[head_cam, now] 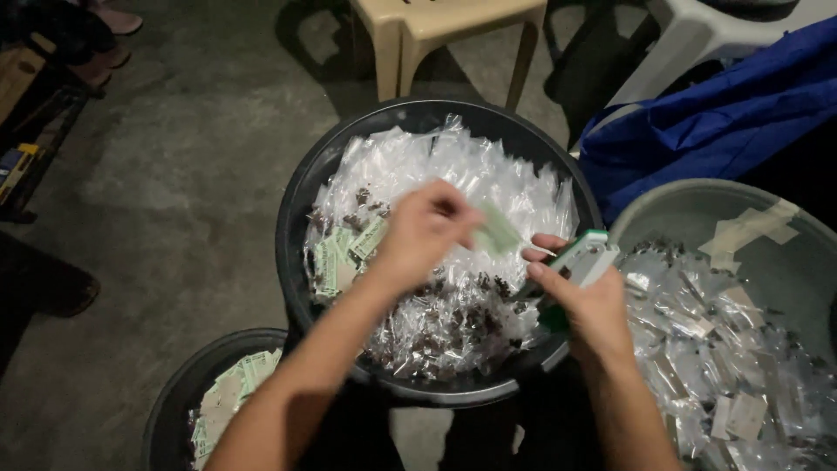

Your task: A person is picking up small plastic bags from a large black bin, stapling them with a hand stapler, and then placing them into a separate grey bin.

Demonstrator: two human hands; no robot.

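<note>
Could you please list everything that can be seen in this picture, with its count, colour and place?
Black tub: one, black, centre, filled with clear plastic packets holding dark bits.
Grey tub: one, grey, right, holding more clear packets and pale tags.
Small black tub: one, lower left, holding pale green paper tags.
Plastic stool: one, beige, top centre.
White chair: one, top right.
Blue cloth: one, right, above the grey tub.
Concrete floor: grey, left.
Green tag: one, blurred, pinched by the left hand.
Stapler: one, green and white, in the right hand.
Left hand: over the black tub.
Right hand: between the two large tubs.
</note>
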